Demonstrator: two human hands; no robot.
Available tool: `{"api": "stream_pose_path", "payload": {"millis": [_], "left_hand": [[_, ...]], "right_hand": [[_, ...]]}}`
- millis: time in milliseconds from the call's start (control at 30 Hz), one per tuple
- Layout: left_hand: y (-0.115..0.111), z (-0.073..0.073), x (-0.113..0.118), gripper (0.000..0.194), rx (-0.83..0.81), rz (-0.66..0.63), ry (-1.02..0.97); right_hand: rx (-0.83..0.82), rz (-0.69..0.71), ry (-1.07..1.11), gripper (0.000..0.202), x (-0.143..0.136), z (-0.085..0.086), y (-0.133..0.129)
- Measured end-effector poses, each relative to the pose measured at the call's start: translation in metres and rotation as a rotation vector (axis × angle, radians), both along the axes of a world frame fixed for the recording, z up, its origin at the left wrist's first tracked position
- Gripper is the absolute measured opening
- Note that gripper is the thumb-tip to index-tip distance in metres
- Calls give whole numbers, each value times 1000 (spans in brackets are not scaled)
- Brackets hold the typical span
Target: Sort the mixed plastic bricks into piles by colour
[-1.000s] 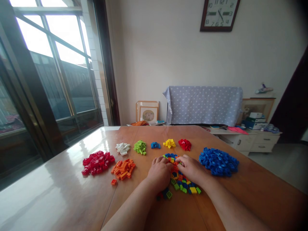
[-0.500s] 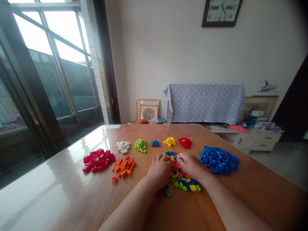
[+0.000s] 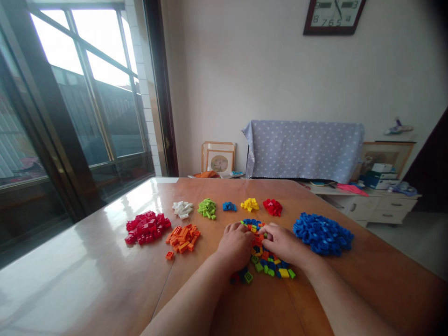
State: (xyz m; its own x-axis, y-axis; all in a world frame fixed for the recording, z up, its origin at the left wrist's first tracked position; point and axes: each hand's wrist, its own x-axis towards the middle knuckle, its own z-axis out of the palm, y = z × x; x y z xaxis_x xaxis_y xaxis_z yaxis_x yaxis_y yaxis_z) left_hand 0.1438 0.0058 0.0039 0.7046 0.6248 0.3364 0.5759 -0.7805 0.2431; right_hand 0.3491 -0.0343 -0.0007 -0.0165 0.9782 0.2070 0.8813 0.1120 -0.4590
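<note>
A mixed pile of toy bricks (image 3: 271, 267), in blue, orange, green and yellow, lies on the table in front of me. My left hand (image 3: 235, 245) rests over the pile's left side with its fingers curled down. Its fingertips are hidden, so what they hold cannot be made out. From the right, my right hand (image 3: 283, 242) reaches into the upper part of the pile. Its thumb and index finger are closed together, with a bit of a green toy brick (image 3: 265, 235) showing between them.
Sorted heaps stand around: crimson (image 3: 147, 227), orange (image 3: 183, 239), white (image 3: 182, 209), lime green (image 3: 207, 208), small blue (image 3: 229, 206), yellow (image 3: 249, 204), red (image 3: 272, 207) and large blue (image 3: 322, 234). A single orange brick (image 3: 170, 255) lies left of my left arm.
The view has shifted slightly, so the scene sits a little farther right. My right hand has changed its finger pose, and green now shows at its fingertips. My left hand stays over the pile.
</note>
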Motion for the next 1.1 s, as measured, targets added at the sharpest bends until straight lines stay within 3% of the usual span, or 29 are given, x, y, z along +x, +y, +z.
{"api": "stream_pose_path", "payload": {"millis": [267,500,633,733,833,1100], "left_hand": [[-3,8,4,25,-58,63,-124],[1,6,8,30,-276,181,-257],[3,15,-3,24,-171,252,-109],[6,22,-18,17,-54,368,61],[11,27,-33,15,-55,482,161],[19,31,-48,22,-97,628,14]], "right_hand": [[154,44,142,19,-11,-2,1],[144,156,192,21,-27,-3,-2],[163,107,194,42,-23,-8,0],[208,67,188,44,-17,-11,3],[247,21,173,42,-12,-13,5],[283,12,175,40,-6,-14,7]]}}
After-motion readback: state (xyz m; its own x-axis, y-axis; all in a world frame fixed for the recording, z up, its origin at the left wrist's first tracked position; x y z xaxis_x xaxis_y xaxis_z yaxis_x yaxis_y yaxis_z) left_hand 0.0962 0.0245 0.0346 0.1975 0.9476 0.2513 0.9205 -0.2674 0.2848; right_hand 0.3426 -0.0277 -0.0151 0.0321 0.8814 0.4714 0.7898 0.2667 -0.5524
